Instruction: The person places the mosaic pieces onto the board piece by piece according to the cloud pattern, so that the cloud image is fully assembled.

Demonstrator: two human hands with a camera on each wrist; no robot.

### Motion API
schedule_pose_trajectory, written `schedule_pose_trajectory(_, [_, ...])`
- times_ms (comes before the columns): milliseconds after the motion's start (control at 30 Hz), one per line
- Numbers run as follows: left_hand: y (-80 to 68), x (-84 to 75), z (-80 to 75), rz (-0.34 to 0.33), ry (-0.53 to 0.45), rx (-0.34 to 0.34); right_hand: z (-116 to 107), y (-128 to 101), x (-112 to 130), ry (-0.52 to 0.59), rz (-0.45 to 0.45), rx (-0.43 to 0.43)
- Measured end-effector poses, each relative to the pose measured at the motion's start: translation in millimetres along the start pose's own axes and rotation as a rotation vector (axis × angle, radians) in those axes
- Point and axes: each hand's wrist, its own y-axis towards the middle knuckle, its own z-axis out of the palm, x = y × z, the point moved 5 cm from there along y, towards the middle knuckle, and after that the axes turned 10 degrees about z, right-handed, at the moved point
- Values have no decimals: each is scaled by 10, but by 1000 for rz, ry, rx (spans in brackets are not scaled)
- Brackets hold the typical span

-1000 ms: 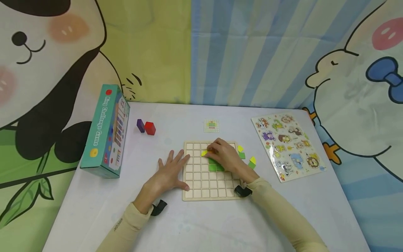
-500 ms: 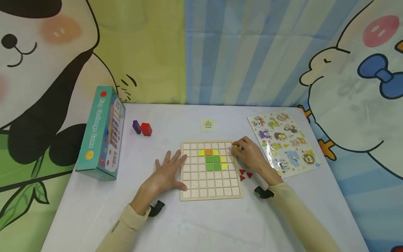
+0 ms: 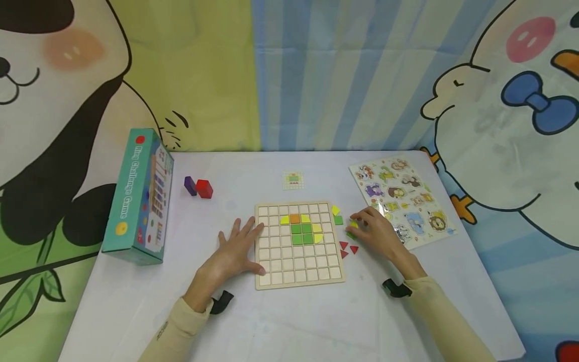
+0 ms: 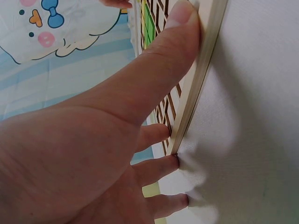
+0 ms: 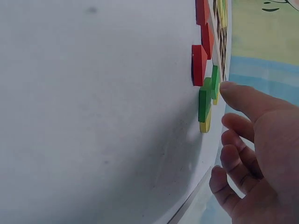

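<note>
White counter (image 3: 289, 322) bearing a wooden grid board (image 3: 296, 245). Left hand (image 3: 232, 254), fingers spread flat, presses the board's left edge. Right hand (image 3: 377, 232), loosely open and gripping nothing, touches the yellow and green tiles (image 3: 352, 230) just right of the board, above red triangles (image 3: 348, 249).

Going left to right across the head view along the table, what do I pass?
Teal game box → purple block → red block → left hand → wooden grid board → red triangles → right hand → animal puzzle board.
</note>
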Motion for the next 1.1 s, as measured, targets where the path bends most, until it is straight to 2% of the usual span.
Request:
schedule_pose_trajectory(200, [-24,-4,-28,5,-11,-7,-3,-165,43,2,-61,3])
schedule_pose_trajectory(367, [-25,-1,-31,5,-8,-10,-3,-213,4,-33,-40,2])
schedule_pose_trajectory(633, [-10,13,-2,8,-2,2,-19,-268,-117,-23,-8,-4])
schedule_pose_trajectory(1100, [-4,11,-7,11,13,1,-28,-248,-149,20,7,29])
